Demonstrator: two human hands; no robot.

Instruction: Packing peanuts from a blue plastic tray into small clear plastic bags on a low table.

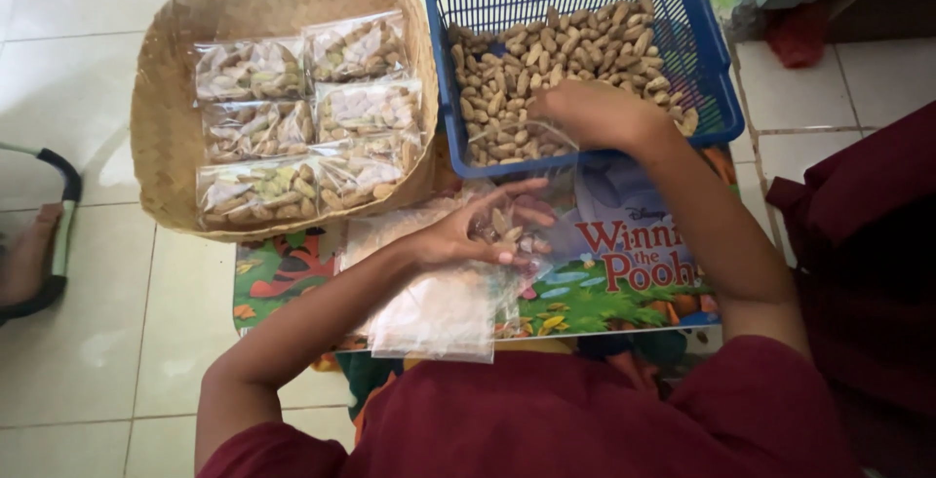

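My left hand [475, 229] holds a clear plastic bag [507, 234] with a few peanuts inside, above a colourful picture mat. My right hand [585, 110] reaches into the blue plastic basket [717, 78], fingers curled down among the loose peanuts [546, 59]; I cannot see what its fingers hold. A stack of empty clear bags [439, 312] lies under my left forearm.
A woven bamboo tray [166, 147] at the left holds several filled, sealed bags of peanuts [302, 117]. The mat [624, 273] lies on a white tiled floor. Another person's foot in a sandal [34, 254] is at the far left edge.
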